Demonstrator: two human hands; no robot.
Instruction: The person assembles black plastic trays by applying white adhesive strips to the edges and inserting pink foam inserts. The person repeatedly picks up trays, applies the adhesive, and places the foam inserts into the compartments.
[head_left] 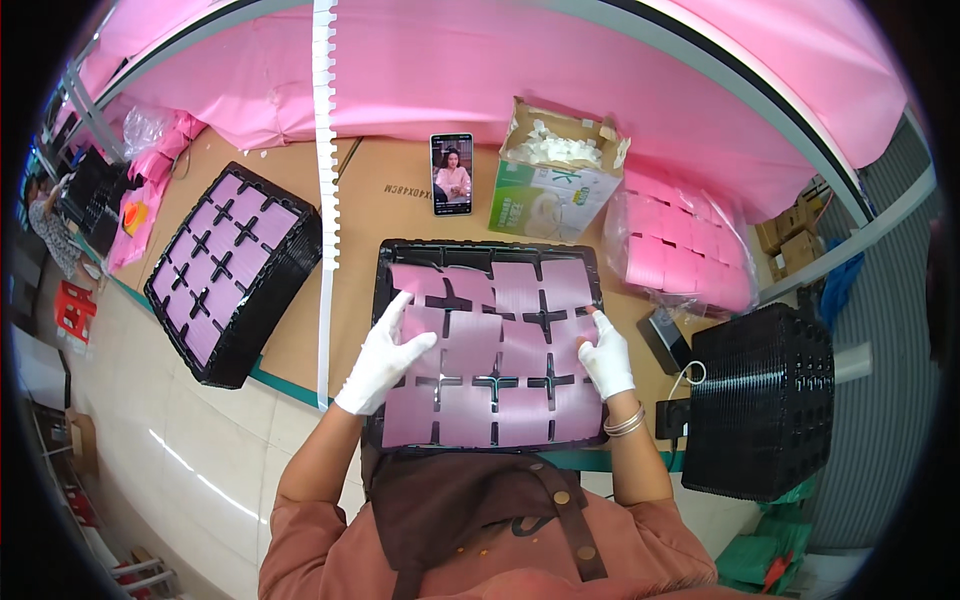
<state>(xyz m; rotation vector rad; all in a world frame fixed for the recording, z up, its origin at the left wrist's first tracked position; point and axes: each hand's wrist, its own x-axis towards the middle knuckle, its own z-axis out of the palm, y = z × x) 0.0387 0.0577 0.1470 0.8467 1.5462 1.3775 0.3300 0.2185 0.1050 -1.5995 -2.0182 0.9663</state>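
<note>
In front of me a pink plastic sheet (pixel 470 345) with cross-shaped cutouts lies over a black molded tray (pixel 440 252). The sheet bulges, and black ribs of the tray show through its slots. White gloves leave some of my fingertips bare. My left hand (pixel 385 358) rests at the sheet's left edge, thumb and forefinger spread apart. At the opposite edge my right hand (pixel 607 358) has its fingers bent around the sheet's border, thumb towards the middle. The fingertips under the edge are partly hidden.
Left stands a tilted stack of black trays (pixel 290 285) topped with a pink sheet; another tray stack (pixel 765 400) is at right. Behind are a phone (pixel 452 175), an open carton (pixel 555 185) with white pieces and bagged pink sheets (pixel 685 245). A white notched strip (pixel 325 200) crosses the table.
</note>
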